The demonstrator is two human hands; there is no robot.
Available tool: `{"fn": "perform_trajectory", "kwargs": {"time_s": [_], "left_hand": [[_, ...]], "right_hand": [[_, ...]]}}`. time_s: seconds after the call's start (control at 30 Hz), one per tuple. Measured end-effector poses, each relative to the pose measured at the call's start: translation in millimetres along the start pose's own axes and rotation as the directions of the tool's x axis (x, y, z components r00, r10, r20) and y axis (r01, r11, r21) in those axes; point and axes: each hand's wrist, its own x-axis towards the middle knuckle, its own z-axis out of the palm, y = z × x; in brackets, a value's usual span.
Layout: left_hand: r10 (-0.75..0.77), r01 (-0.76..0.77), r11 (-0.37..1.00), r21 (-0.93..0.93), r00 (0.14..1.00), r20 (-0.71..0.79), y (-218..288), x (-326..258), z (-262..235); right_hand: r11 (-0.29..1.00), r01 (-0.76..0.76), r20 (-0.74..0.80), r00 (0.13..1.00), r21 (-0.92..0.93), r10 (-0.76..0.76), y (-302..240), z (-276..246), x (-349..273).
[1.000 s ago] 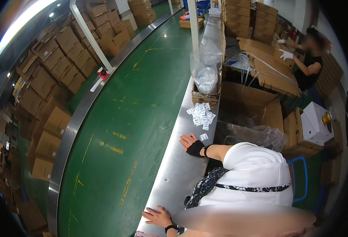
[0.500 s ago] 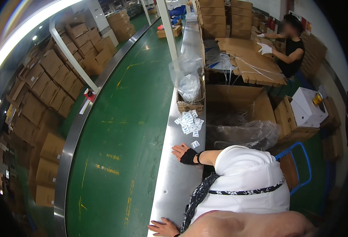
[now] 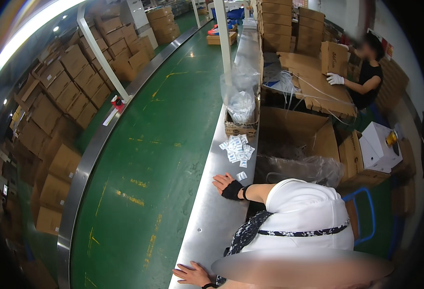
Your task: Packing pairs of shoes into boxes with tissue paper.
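My right hand (image 3: 227, 187), in a black fingerless glove, lies flat with its fingers stretched on the metal ledge (image 3: 200, 212) beside the conveyor. Close by its wrist is one small white packet (image 3: 242, 176), lying apart from a loose pile of similar packets (image 3: 237, 149) with blue print. Lower in the view, my left hand (image 3: 192, 274) rests palm down on the same ledge, fingers spread, holding nothing. Beyond the pile stands a small carton (image 3: 241, 129), with a clear plastic bag (image 3: 242, 107) of white packets inside it.
A green conveyor belt (image 3: 144, 159) runs along the ledge. Beside me is a large open carton (image 3: 294, 120) with plastic lining. A blue metal frame (image 3: 373, 212) stands behind me. At the upper right, a co-worker (image 3: 366, 77) in white gloves handles a box (image 3: 334, 59) over flattened cardboard (image 3: 308, 82).
The view has shifted slightly. Both my hands remain on the ledge. The co-worker, earlier reaching over the flat cardboard, now has an upright box between the hands.
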Motion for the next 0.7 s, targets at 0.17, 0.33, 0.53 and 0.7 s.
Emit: {"fn": "perform_trajectory", "kwargs": {"time_s": [0.17, 0.33, 0.53, 0.7], "left_hand": [[0.019, -0.018, 1.0, 0.016, 0.998, -0.055, -11.2, -0.6, 0.3], [0.025, -0.023, 0.999, 0.024, 0.998, -0.066, -11.6, -0.4, 3.2], [0.024, -0.023, 1.0, 0.02, 0.997, -0.067, -12.9, 0.7, 6.9], [0.038, -0.036, 0.999, 0.025, 0.995, -0.089, -13.4, 0.7, 7.7]], "right_hand": [[1.0, 0.018, -0.017, 1.0, -0.002, -0.018, -10.1, 1.7, 5.0], [1.0, 0.009, -0.021, 1.0, -0.002, -0.009, -6.0, 8.5, 2.3], [1.0, 0.018, -0.019, 1.0, -0.022, -0.019, -4.3, 8.1, 2.1], [1.0, 0.02, -0.05, 0.999, -0.014, -0.021, -4.3, 7.9, 2.3]]}}
